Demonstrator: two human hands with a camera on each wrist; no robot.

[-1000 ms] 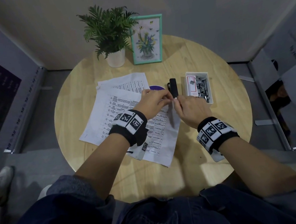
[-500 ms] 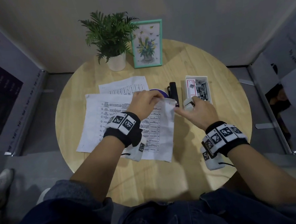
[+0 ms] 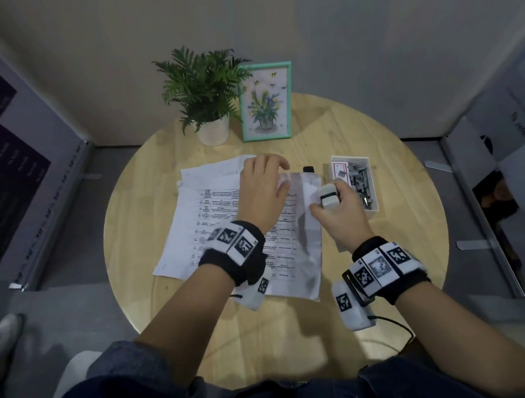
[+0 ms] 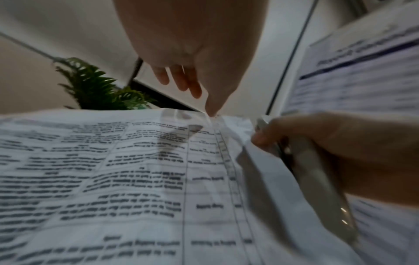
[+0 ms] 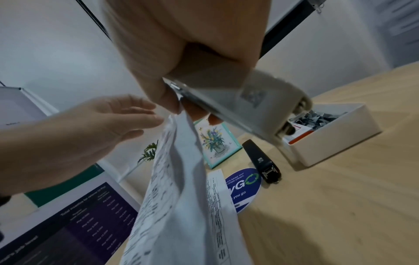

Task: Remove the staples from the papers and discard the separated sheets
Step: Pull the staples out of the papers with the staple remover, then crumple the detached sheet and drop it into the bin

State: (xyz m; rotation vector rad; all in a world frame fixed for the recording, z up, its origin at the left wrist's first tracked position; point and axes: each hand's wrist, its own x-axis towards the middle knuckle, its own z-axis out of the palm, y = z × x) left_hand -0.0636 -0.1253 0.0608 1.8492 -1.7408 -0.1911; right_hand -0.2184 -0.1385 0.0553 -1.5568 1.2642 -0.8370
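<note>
Right hand [image 3: 339,212] now gripping pale stapler [image 3: 327,196] plus sheet corner [image 5: 179,129], left hand [image 3: 262,192] released, fingers spread; staple removal presumably next.

Both forearms reached forward over the round table [image 3: 379,136]. The left hand [image 3: 262,192] lay palm down above its middle, fingers straight and slightly spread. Just to its right, the right hand [image 3: 339,208] was curled around a pale stapler [image 3: 327,197], its thumb and fingertip seemingly pinching a sheet's corner too.
</note>
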